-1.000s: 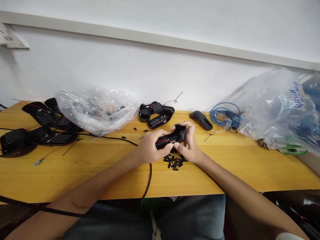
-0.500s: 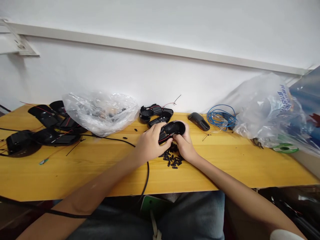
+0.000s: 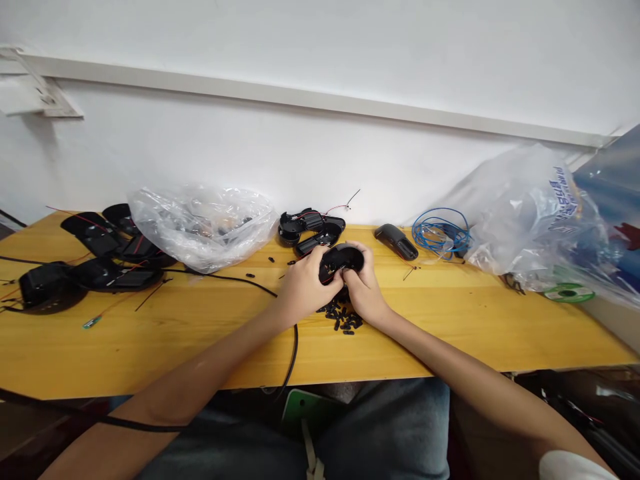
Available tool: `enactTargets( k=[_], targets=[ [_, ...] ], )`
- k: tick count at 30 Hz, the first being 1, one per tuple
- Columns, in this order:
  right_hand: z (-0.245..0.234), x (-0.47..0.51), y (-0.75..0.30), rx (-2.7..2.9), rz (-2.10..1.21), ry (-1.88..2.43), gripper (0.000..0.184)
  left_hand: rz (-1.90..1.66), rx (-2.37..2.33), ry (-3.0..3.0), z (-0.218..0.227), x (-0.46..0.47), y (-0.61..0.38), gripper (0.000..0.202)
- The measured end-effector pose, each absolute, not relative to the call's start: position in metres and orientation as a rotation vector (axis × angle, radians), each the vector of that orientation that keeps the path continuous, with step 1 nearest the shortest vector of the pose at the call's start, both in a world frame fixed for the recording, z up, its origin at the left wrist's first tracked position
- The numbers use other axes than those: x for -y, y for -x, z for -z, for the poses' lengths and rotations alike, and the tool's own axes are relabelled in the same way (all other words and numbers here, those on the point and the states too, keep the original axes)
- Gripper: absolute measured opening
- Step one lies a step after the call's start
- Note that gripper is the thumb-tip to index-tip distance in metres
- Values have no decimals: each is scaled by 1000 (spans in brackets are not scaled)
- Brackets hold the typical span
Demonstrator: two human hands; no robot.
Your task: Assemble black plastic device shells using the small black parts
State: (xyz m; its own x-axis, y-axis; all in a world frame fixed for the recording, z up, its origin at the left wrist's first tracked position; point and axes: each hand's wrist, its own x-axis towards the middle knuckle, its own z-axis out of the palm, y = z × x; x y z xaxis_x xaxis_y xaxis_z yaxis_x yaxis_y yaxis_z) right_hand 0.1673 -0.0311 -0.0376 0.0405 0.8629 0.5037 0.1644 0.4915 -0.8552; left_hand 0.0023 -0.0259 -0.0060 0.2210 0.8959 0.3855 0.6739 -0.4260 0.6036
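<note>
Between my two hands is a black plastic housing (image 3: 352, 256), its hollow side facing me. My left hand (image 3: 306, 285) is closed around its left end, thumb along the near edge. My right hand (image 3: 367, 287) grips the rounded right end, with the thumb pressed at the inner edge; anything small under that thumb is hidden. Just below lies a pile of small black plastic pieces (image 3: 345, 321) on the table. Similar black housings (image 3: 311, 223) with thin red wires lie right behind my hands.
More wired black housings (image 3: 115, 275) lie at the left, beside a clear plastic bag (image 3: 205, 223). To the right are a black mouse-shaped object (image 3: 396, 240), a blue wire coil (image 3: 440, 233), a large plastic bag (image 3: 530, 213) and a green spool (image 3: 569, 293). A black cable (image 3: 294, 353) crosses the table (image 3: 200, 353).
The housing has turned and tilted slightly in my hands, its right end shifting a little left. Both hands keep their hold, and the camera view has moved slightly.
</note>
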Motion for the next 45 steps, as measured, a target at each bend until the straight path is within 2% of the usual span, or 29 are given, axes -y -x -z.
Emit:
enactTargets(
  k=[14,26,32,40,45],
  targets=[
    [35,35,-168,1547,-577,958,51,-1098,-1259,-2159,5,23,6,48],
    [36,37,-168,1586,-626,941,50,-1079,-1204,-2143,4,24,6,43],
    [33,38,-164,1537,-633,977,48,-1091,-1217,-2088,5,23,4,47],
    [29,37,-163,1528,-649,969,52,-1107,-1229,-2134,6,20,4,50],
    [22,37,-175,1527,-815,957,68,-1140,-1186,-2384,2,20,14,66]
  ],
)
